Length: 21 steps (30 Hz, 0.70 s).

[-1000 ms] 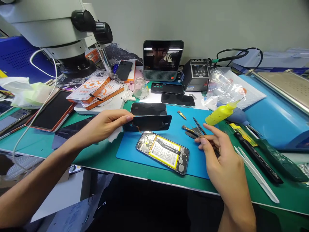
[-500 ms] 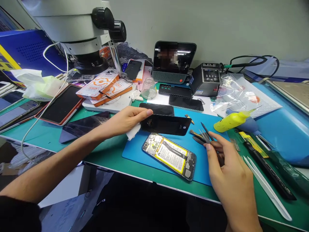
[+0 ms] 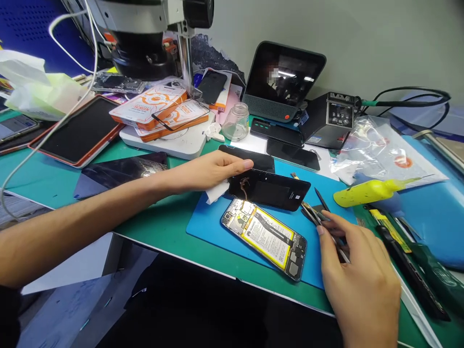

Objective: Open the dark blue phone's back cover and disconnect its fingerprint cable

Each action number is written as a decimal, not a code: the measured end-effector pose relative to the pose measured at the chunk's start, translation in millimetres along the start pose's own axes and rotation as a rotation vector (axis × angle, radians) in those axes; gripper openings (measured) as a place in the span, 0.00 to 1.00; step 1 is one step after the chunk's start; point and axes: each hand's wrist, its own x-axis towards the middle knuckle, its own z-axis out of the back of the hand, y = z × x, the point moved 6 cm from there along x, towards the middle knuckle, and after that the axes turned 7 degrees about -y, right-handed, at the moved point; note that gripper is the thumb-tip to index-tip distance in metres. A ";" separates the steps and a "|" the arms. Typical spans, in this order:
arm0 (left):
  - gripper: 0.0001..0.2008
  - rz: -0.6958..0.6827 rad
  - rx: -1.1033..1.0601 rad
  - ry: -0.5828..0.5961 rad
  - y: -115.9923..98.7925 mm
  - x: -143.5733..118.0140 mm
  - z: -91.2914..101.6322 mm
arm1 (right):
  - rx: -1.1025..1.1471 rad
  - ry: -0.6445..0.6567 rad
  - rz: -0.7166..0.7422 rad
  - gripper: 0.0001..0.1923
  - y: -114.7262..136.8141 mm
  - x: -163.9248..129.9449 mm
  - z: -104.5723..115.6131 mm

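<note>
Two hands work over one blue mat [image 3: 213,227], and two phone parts sit between them: one black back cover [image 3: 270,189] and one opened phone [image 3: 265,237]. One pair of tweezers [image 3: 314,212] lies at the right.

The left hand [image 3: 208,171] reaches in from the left with the forearm low across the green table [image 3: 159,227]. Its fingers lie flat and close together, pinching the cover's left edge with a white wipe [image 3: 216,192] tucked beneath the palm. The cover is glossy black, held nearly level just above the phone's upper end; a thin brown flex curls on its underside near the fingers.

The phone lies slantwise on the mat, insides up, showing a yellow-edged battery and circuit boards at both ends.

The right hand [image 3: 357,280] rests palm down at the mat's right edge, fingers curled around the tweezers, whose tips point up-left toward the cover's right corner.

One yellow bottle [image 3: 366,192] lies on its side further right.
</note>
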 end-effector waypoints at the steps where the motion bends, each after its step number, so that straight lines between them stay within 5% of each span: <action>1: 0.35 -0.008 -0.013 0.022 -1.5 0.2 -2.0 | -0.009 -0.005 0.006 0.17 2.3 0.7 2.2; 8: 0.36 -0.047 -0.078 0.057 -2.9 4.8 -7.0 | 0.086 0.008 0.037 0.07 33.2 14.6 21.2; 14: 0.28 -0.081 -0.128 0.086 2.3 7.9 -9.5 | 0.214 0.271 0.224 0.08 76.6 28.7 0.2; 21: 0.16 -0.078 -0.148 0.101 6.9 9.6 -11.1 | 0.188 0.334 0.359 0.11 84.5 43.3 -19.4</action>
